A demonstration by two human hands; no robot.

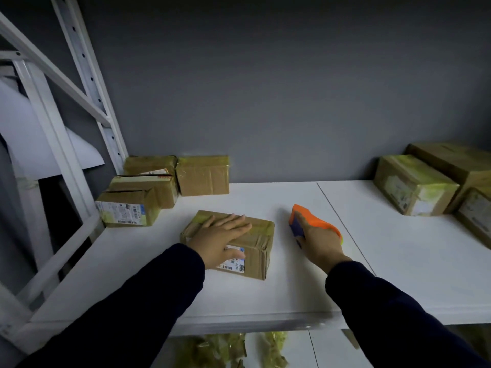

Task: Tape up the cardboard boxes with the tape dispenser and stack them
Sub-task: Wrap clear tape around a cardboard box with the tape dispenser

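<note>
Box (261, 231) brown, yellow-taped, labelled; left grip (220, 235) flat on top; right grip (318, 243) wraps orange dispenser (305, 216).

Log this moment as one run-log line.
left hand: flat on box | right hand: grips tape dispenser | tape dispenser: apart from box

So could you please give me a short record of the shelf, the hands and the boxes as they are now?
left hand: flat on top of the centre box, fingers straight
right hand: grips the orange dispenser, right of that box
centre box: taped, label on its front side
left boxes: four, back left
right boxes: at least three, far right
shelf: white
</note>
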